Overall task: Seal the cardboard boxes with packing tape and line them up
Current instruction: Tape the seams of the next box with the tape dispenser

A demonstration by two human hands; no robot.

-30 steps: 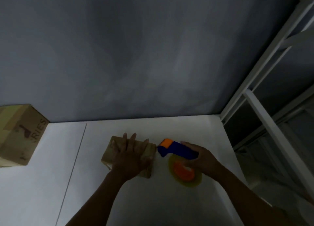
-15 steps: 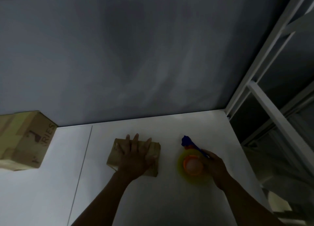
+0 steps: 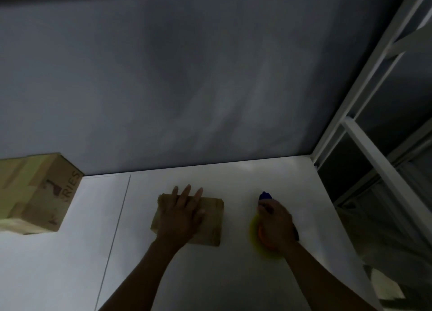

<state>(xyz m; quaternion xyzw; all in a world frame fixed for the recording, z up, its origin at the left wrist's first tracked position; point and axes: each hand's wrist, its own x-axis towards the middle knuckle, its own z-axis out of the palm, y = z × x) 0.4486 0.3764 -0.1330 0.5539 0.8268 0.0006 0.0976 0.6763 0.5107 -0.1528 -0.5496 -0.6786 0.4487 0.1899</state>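
Observation:
A small cardboard box (image 3: 211,219) lies flat on the white table (image 3: 233,282) in front of me. My left hand (image 3: 181,214) rests palm down on its top, fingers spread. To the right of the box, apart from it, my right hand (image 3: 277,224) grips a tape dispenser (image 3: 263,237) with a blue head, an orange hub and a yellowish tape roll. The dispenser sits low against the table, mostly hidden under my hand. A larger taped cardboard box (image 3: 44,193) with dark print stands at the far left.
A grey wall (image 3: 187,88) rises straight behind the table. A white metal shelf frame (image 3: 364,147) stands along the table's right edge. A thin seam (image 3: 117,229) runs across the tabletop left of the small box.
My right hand has pulled the tape dispenser away from the small box, to the right, and turned it so the blue head points away from me. My left hand stays on the box.

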